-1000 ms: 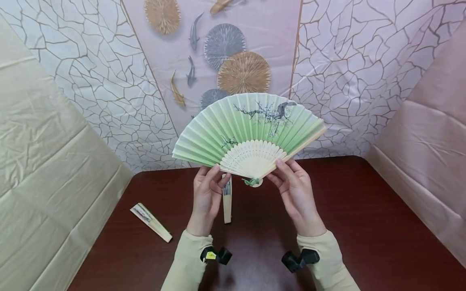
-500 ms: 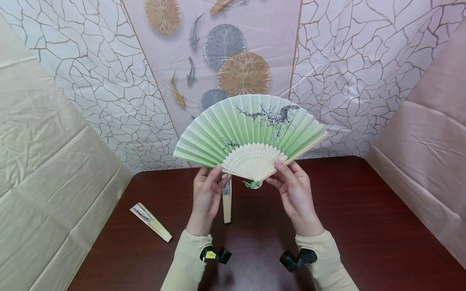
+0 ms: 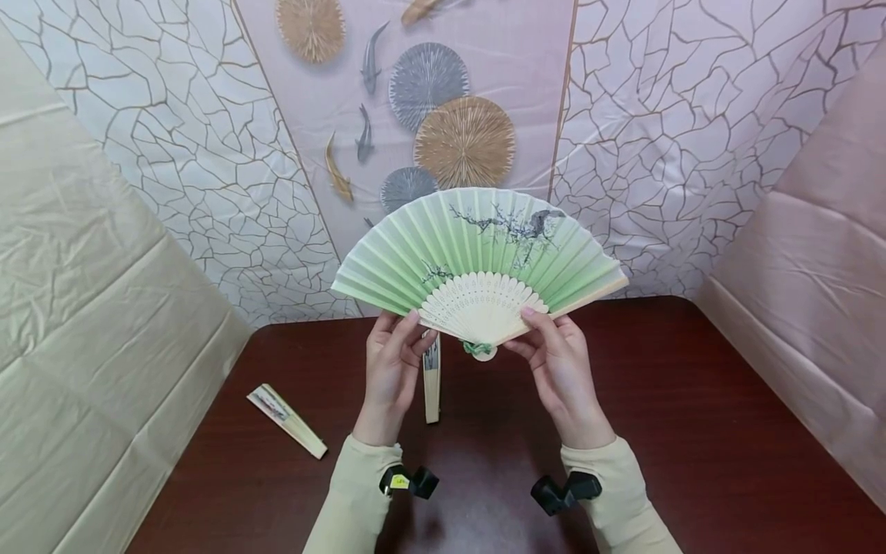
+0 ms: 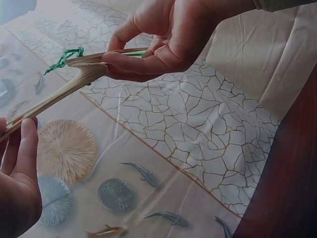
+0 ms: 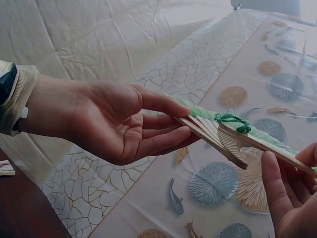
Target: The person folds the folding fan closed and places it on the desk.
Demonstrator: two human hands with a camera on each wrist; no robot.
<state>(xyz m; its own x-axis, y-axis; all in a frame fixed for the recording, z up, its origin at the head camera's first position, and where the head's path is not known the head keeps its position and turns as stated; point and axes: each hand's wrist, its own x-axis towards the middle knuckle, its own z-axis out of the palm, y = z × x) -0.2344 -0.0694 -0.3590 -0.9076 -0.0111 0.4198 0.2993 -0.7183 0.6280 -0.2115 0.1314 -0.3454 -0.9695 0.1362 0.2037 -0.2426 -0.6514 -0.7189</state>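
A folding fan (image 3: 415, 254), pale green fading to white with a dark plum-branch print, is spread wide above the table in the head view. My left hand (image 3: 389, 369) pinches its left outer rib, thumb in front. The right outer rib is pinched between thumb and fingers of my right hand (image 3: 564, 373). Pierced pale ribs meet at the pivot, where a green cord (image 5: 233, 120) is tied. The left wrist view catches the fan's ribs (image 4: 64, 94) nearly edge-on between both hands.
Two folded fans lie on the dark red-brown table (image 3: 692, 431): one folded fan (image 3: 287, 421) at the left, another folded fan (image 3: 432, 385) partly behind my left hand. A patterned cloth backdrop (image 3: 644, 154) with fish and round leaves rises behind, and beige cloth (image 3: 90, 308) walls the left side.
The fan has spread somewhat wider, its right outer rib swinging downward. Its top edge sits slightly lower. Both hands keep their pinch and have hardly shifted.
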